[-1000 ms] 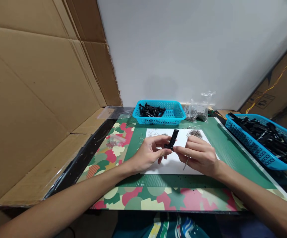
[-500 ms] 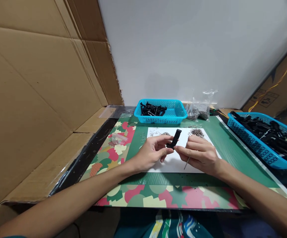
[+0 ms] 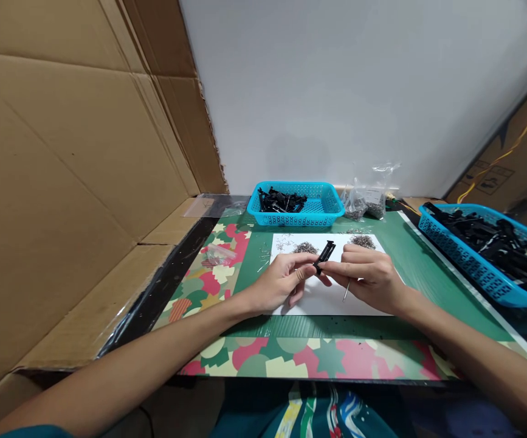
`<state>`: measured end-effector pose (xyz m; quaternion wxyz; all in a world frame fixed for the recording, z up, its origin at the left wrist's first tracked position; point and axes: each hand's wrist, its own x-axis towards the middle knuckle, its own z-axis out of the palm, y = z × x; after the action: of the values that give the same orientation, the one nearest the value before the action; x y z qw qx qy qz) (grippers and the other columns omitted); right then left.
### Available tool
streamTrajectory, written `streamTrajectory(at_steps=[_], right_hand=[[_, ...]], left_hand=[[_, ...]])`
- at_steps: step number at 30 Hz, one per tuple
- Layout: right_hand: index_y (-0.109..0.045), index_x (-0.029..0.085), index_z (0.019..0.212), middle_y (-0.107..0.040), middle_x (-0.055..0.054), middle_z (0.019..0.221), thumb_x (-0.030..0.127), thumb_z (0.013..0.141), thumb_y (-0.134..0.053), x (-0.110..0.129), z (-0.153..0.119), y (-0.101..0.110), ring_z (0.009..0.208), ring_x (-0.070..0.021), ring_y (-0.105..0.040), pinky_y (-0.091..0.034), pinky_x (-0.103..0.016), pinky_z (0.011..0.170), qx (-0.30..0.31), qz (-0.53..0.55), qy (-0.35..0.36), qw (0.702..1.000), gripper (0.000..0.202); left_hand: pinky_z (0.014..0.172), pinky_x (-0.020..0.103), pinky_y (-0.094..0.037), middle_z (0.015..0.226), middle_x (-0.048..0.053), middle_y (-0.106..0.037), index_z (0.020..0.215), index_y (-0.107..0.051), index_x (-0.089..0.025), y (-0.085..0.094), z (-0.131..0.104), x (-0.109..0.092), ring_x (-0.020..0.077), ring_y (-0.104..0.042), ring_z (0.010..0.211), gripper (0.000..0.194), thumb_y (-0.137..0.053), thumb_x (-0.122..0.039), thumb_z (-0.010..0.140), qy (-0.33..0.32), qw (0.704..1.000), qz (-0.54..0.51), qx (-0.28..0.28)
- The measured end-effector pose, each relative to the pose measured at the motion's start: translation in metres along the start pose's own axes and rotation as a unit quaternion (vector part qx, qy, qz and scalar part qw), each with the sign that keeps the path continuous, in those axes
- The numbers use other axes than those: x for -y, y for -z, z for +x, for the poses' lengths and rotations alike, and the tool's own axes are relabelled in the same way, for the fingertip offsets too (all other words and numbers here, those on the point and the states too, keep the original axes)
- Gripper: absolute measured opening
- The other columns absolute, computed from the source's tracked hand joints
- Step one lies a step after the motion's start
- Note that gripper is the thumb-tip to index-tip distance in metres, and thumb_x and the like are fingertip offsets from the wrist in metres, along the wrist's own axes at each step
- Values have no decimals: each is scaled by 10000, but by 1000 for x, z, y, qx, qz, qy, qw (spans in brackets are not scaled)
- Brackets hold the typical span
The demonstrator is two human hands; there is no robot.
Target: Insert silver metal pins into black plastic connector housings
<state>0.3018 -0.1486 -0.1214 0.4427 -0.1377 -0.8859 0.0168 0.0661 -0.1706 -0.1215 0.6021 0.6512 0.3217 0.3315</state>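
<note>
Basically both hands are close together over the white rectangular paper sheet (image 3: 336, 304), meeting at the long, slotted black plastic piece (image 3: 326, 252). L hand (image 3: 284, 280) pinches its lower end btwn thumb & fingers, prob. to steady it; the piece leans w/ its top end up & away from the person, so the slotted side shows.

R hand (image 3: 372, 281) has its fingertips at that same low end, w/ a thin silvery metal rod (image 3: 346, 291) tucked in the grip & poking out below. Likely it's parked there so thumb & index stay free for fine contact. Can't tell what exactly the fingertips press; too small.

Two loose heaps of tiny metal bits, the L heap (image 3: 306, 248) & R heap (image 3: 363, 242), sit nr the sheet's far edge, presumably b/c the white backing makes them easy to spot & the near part leaves elbow room.

Sheet lies on the green mat with a colourful patterned border (image 3: 427, 255). At the mat's far edge: a perforated blue plastic basket (image 3: 296, 219) w/ black parts, & just R of it clear plastic bags of small bits (image 3: 375, 204). Second blue basket, fuller (image 3: 466, 258), is along the R edge, prob. for easy R-side reach.
</note>
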Motion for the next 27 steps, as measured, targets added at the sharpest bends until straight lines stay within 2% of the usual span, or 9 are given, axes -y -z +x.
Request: streamTrajectory(at_steps=[3,8,11,13,15,17,20,23,27], right_hand=[[-796,183,1114,-572,22,610,124,1044,-600,-2,0,2,587,-134,-467,-402,-268,561,-5,4,-20,1000,216],[-770,182,983,-656,-5,673,89,1005,-637,-1,1,3,630,-146,-517,-415,-273,571,-7,4,-34,999,163],[-754,189,963,-655,-8,681,69,1008,-613,-1,1,4,643,-152,-514,-420,-281,594,8,11,-37,999,190],[-753,199,980,-662,-8,688,72,1012,-608,-2,0,5,645,-156,-512,-416,-286,600,10,11,-38,999,195],[-755,200,991,-671,-12,700,78,1011,-616,-5,-2,5,644,-157,-517,-413,-288,602,10,8,-43,999,186],[-759,198,979,-663,-11,693,87,1012,-623,-7,-3,3,637,-155,-519,-407,-289,599,15,5,-52,999,178],[-766,199,975,-666,-16,697,115,1023,-620,-10,-5,1,647,-159,-536,-398,-292,598,28,13,-63,998,176],[-779,195,991,-672,-24,710,157,1034,-621,-9,-4,2,655,-159,-553,-397,-291,597,52,43,-82,994,168],[-800,216,1040,-682,-30,799,292,1026,-669,-5,2,14,710,-163,-596,-440,-295,654,107,104,-180,972,151]], left_hand=[[370,188,-331,646,18,-615,1195,-752,-76,1,0,-3,63,-406,407,642,-586,-665,1001,2,1000,9,10],[389,211,-339,545,-9,-532,1073,-780,-76,3,-1,-1,83,-392,408,696,-511,-714,1009,16,999,37,24],[429,216,-360,632,12,-596,1160,-764,-99,2,-1,-1,91,-435,453,652,-480,-674,1042,8,998,67,17],[487,224,-403,805,45,-687,1287,-720,-143,1,-1,-2,106,-509,541,577,-518,-628,1047,-21,994,109,-16],[578,241,-462,1073,78,-737,1356,-673,-199,1,-1,-3,125,-586,676,501,-591,-574,1034,-68,980,178,-61],[655,257,-493,1236,79,-723,1323,-670,-216,1,-2,-3,130,-611,751,441,-676,-519,1003,-112,954,261,-97],[663,265,-487,1120,46,-762,1178,-703,-188,1,-3,-1,117,-590,692,323,-758,-423,964,-161,908,366,-128],[650,273,-475,1004,23,-787,1099,-735,-177,0,-4,2,122,-604,667,195,-749,-330,979,-195,869,428,-151],[682,283,-505,1016,30,-813,1107,-774,-178,-2,-5,2,156,-703,763,175,-756,-292,976,-212,857,443,-158]])
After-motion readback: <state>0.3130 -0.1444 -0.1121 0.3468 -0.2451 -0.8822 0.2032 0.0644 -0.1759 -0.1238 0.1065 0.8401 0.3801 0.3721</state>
